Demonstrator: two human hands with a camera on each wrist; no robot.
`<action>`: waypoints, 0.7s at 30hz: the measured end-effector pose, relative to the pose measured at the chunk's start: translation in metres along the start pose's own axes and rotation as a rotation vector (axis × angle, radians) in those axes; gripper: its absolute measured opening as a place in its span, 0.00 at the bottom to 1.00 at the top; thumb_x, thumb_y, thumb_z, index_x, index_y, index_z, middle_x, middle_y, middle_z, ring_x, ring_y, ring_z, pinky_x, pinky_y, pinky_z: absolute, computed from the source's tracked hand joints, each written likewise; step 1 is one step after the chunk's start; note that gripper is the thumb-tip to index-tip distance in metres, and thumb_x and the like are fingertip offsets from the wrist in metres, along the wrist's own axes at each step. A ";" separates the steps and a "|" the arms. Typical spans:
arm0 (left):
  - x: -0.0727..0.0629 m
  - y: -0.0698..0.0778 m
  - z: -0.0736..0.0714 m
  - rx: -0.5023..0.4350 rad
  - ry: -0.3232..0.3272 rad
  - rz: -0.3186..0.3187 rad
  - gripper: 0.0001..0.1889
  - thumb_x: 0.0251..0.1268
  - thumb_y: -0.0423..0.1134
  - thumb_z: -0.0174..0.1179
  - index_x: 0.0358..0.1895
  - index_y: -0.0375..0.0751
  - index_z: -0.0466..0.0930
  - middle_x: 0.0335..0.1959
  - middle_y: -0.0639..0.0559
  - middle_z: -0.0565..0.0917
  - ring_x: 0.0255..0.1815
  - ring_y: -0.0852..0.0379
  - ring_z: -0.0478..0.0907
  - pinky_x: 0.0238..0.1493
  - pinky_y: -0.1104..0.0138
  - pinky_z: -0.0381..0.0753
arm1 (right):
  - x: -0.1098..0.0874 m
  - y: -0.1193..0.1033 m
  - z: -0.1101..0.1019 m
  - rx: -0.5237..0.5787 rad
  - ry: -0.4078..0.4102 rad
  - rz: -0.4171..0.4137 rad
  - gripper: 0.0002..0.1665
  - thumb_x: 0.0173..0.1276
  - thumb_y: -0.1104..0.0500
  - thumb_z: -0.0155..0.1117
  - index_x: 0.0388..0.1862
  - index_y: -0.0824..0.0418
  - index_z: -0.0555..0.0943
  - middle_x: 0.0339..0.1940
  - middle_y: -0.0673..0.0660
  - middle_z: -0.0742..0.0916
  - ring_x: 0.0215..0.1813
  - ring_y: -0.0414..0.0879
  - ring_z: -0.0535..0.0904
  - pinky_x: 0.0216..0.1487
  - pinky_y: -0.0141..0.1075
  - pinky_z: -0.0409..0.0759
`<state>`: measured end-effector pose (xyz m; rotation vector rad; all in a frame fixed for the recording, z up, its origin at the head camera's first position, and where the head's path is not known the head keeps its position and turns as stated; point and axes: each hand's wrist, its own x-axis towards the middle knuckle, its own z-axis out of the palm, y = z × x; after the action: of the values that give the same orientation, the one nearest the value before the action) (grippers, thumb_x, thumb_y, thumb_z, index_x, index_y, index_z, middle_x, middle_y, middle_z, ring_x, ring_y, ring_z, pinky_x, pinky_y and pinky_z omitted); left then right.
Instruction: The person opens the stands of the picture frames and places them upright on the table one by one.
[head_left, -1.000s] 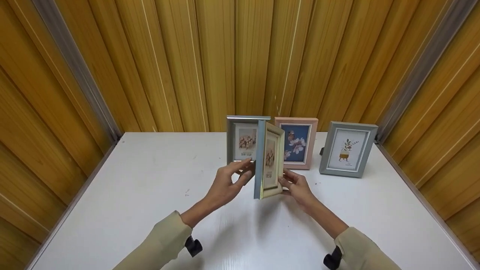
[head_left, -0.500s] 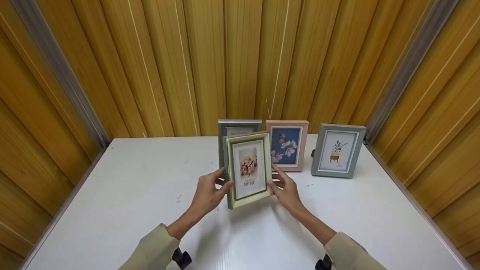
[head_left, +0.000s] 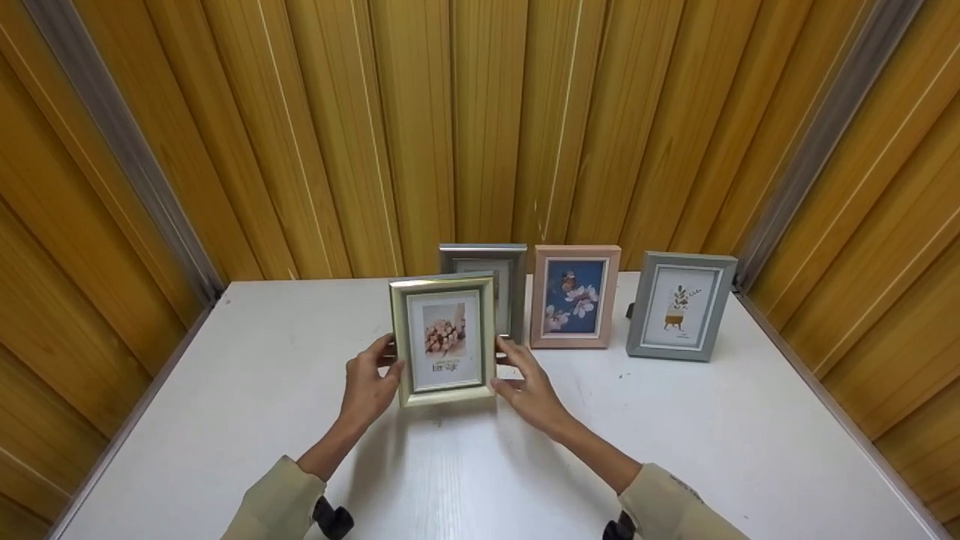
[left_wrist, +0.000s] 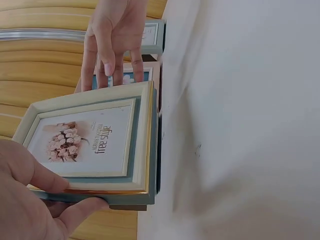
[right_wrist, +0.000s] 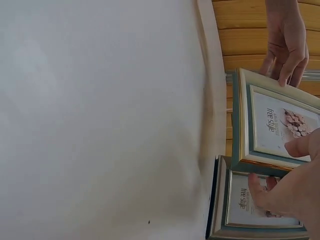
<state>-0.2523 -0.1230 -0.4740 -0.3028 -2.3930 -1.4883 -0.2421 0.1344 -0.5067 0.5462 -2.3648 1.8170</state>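
A cream picture frame [head_left: 444, 397] with gold and blue-green edges and a print of pink roses faces me, upright and leaning back slightly. My left hand [head_left: 369, 386] grips its left side, thumb in front and fingers behind. At its right side my right hand [head_left: 534, 390] holds the edge between thumb and fingers. In the left wrist view, the cream frame [left_wrist: 145, 125] shows its blue-green outer side, and the right hand [left_wrist: 117, 35] reaches its far edge. A grey-silver picture frame [head_left: 517, 300] stands right behind, partly hidden by the cream one.
To the right stand a pink picture frame [head_left: 538, 300] with a blossom print and a grey-green picture frame [head_left: 716, 315] with a potted-plant print. All rest on a white table [head_left: 255, 360] backed by wood-patterned panels [head_left: 420, 150].
The cream frame has turned from nearly edge-on to face me and moved left, uncovering the pink frame. Both hands have moved left with it, the left hand now gripping its side.
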 end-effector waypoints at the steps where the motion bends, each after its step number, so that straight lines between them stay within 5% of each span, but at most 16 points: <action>1: 0.001 -0.003 -0.004 0.008 0.014 -0.006 0.22 0.66 0.21 0.57 0.63 0.21 0.75 0.50 0.29 0.86 0.50 0.36 0.86 0.56 0.49 0.84 | 0.003 -0.001 0.005 0.013 -0.015 0.010 0.40 0.71 0.70 0.61 0.79 0.70 0.60 0.74 0.74 0.67 0.73 0.72 0.67 0.65 0.49 0.81; 5: 0.007 -0.016 -0.018 0.035 0.065 -0.035 0.21 0.67 0.21 0.56 0.64 0.22 0.75 0.51 0.28 0.85 0.51 0.35 0.85 0.58 0.48 0.83 | 0.014 -0.002 0.023 0.049 -0.057 0.033 0.40 0.72 0.68 0.61 0.80 0.67 0.59 0.75 0.72 0.66 0.75 0.70 0.65 0.65 0.44 0.81; 15: 0.024 -0.054 -0.041 0.008 0.150 -0.048 0.21 0.70 0.22 0.55 0.65 0.24 0.74 0.54 0.29 0.84 0.56 0.35 0.83 0.62 0.49 0.80 | 0.043 0.001 0.065 0.083 -0.117 0.028 0.44 0.71 0.69 0.58 0.82 0.68 0.52 0.77 0.72 0.63 0.78 0.68 0.61 0.77 0.59 0.65; 21: 0.044 -0.075 -0.047 -0.028 0.175 -0.064 0.22 0.71 0.23 0.55 0.68 0.27 0.73 0.58 0.30 0.83 0.59 0.37 0.82 0.63 0.50 0.79 | 0.070 -0.001 0.076 0.062 -0.128 0.094 0.48 0.71 0.69 0.59 0.84 0.61 0.50 0.84 0.67 0.57 0.81 0.67 0.58 0.80 0.60 0.59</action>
<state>-0.3117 -0.1971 -0.5007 -0.0980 -2.2647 -1.5103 -0.2969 0.0466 -0.5056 0.5839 -2.4625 1.9573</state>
